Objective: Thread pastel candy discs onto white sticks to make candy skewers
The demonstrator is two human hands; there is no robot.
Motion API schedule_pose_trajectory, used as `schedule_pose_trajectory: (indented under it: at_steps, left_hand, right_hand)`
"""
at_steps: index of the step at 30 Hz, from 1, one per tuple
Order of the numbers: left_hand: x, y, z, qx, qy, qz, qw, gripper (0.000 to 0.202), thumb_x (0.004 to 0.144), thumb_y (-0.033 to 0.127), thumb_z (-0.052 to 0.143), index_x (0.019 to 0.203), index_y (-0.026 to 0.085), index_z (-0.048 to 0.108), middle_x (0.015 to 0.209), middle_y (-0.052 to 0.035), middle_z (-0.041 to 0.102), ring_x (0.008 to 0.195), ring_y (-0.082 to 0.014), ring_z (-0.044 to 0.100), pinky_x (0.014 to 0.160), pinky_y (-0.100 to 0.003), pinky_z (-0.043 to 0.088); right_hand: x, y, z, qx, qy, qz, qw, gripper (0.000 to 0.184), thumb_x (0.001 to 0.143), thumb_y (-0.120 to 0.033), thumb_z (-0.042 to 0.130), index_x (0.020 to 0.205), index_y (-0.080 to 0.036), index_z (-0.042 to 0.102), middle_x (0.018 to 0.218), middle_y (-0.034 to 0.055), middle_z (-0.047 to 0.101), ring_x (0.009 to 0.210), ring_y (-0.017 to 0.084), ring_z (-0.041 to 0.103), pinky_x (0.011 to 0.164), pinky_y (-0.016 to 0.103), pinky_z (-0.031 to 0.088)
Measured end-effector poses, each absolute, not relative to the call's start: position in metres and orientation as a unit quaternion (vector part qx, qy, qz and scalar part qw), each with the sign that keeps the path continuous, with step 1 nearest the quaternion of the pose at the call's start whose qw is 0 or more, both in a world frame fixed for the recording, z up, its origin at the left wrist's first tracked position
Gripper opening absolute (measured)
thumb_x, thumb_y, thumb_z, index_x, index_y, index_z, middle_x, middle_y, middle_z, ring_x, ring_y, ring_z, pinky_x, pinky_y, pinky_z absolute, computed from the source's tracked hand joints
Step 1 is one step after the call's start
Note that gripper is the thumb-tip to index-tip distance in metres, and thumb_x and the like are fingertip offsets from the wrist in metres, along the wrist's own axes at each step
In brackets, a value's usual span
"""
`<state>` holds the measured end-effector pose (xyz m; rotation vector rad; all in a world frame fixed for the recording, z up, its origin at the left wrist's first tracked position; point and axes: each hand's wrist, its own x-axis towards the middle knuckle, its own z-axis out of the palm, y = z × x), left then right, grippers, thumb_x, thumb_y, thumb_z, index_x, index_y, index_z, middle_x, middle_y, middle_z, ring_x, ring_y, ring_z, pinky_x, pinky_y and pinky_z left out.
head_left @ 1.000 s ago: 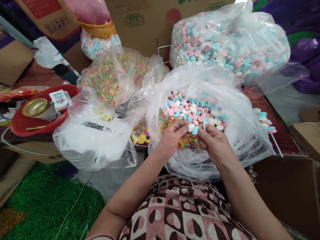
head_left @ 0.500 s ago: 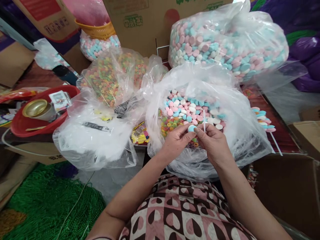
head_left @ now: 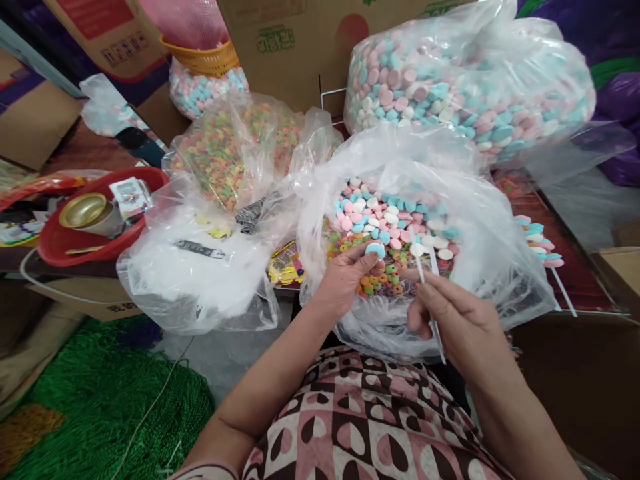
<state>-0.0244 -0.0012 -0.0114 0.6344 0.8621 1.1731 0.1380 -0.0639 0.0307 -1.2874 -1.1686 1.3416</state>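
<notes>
Between the thumb and fingers of my left hand [head_left: 346, 279] is a round blue-and-white marshmallow [head_left: 375, 250]. My right hand [head_left: 457, 310] pinches a thin white stick [head_left: 438, 340] that slants past the fingers. A second white stick shows beside it, partly hidden. Whether the white marshmallow near the stick's tip sits on it or lies behind, I cannot tell. Both hands are over an open clear plastic bag [head_left: 480, 280] of pink, blue and white marshmallows [head_left: 370, 213] and small coloured ring candies [head_left: 390, 280].
A big bag of marshmallows [head_left: 415, 87] stands behind. Skewered marshmallows [head_left: 543, 247] lie at the table's right. To the left are a bag of ring candies [head_left: 220, 153], a bag of white material [head_left: 175, 287] and a red basin [head_left: 55, 247]. Green strands [head_left: 115, 400] cover the floor.
My hands, together before, are now apart. The right hand has come nearer and to the right, its stick now slanting; the left has shifted slightly left with the marshmallow.
</notes>
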Motion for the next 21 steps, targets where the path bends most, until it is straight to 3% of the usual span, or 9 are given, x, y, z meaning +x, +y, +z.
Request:
schedule_pose_trajectory:
  at_steps: [4, 14, 17, 21]
  left_hand:
    - [-0.024, 0.000, -0.010, 0.271, 0.371, 0.513, 0.725, 0.048, 0.055, 0.044, 0.094, 0.090, 0.017, 0.076, 0.076, 0.0004, 0.071, 0.068, -0.0096, 0.063, 0.069, -0.025, 0.052]
    - [-0.022, -0.002, -0.014, 0.300, 0.380, 0.533, 0.694, 0.047, 0.060, 0.045, 0.091, 0.091, 0.017, 0.071, 0.077, 0.0021, 0.068, 0.065, -0.0090, 0.061, 0.070, -0.026, 0.050]
    - [-0.023, -0.003, -0.016, 0.332, 0.395, 0.535, 0.669, 0.046, 0.063, 0.047, 0.089, 0.094, 0.018, 0.072, 0.084, 0.0003, 0.071, 0.071, -0.0106, 0.062, 0.074, -0.028, 0.052]
    - [-0.027, -0.006, -0.019, 0.442, 0.407, 0.539, 0.590, 0.043, 0.072, 0.051, 0.083, 0.102, 0.021, 0.073, 0.101, -0.0043, 0.074, 0.092, -0.0170, 0.067, 0.089, -0.032, 0.053]
  right_hand:
    - [0.141, -0.077, 0.017, -0.553, -0.557, 0.498, 0.368, 0.035, 0.097, -0.044, 0.056, 0.111, -0.019, 0.077, 0.044, -0.0039, 0.050, 0.041, 0.013, 0.043, 0.045, 0.027, 0.036]
    - [0.139, -0.071, 0.015, -0.565, -0.571, 0.478, 0.356, 0.034, 0.090, -0.042, 0.058, 0.101, -0.018, 0.080, 0.044, -0.0044, 0.043, 0.039, 0.012, 0.038, 0.040, 0.025, 0.031]
    - [0.141, -0.071, 0.013, -0.570, -0.579, 0.464, 0.354, 0.031, 0.089, -0.041, 0.060, 0.096, -0.019, 0.081, 0.046, -0.0036, 0.043, 0.040, 0.012, 0.036, 0.039, 0.025, 0.030]
    - [0.145, -0.069, 0.014, -0.571, -0.588, 0.458, 0.345, 0.029, 0.088, -0.040, 0.061, 0.091, -0.020, 0.081, 0.046, -0.0028, 0.042, 0.041, 0.013, 0.035, 0.037, 0.025, 0.028]
